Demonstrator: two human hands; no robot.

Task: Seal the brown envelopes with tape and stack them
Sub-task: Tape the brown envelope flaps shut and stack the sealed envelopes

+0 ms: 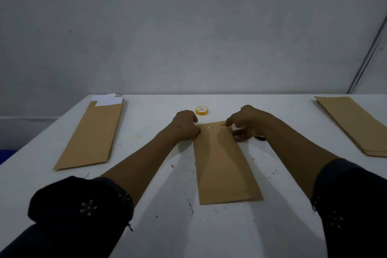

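Brown envelope (222, 161) (far end) under both hands (185, 124) (249, 121), fingers curled, pressing.

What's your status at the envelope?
Left hand and right hand pressing centre envelope's far end. Tape roll just beyond. Nothing blocking.

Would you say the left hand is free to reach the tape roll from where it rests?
Probably yes: the tape roll lies just beyond the left hand, with nothing between them on the table.

Dim room, white table against a bare wall

The white table (146, 174), speckled with dark marks, meets a plain grey-white wall (188, 27); a thin dark pipe or cable (364, 65) slants down at right.
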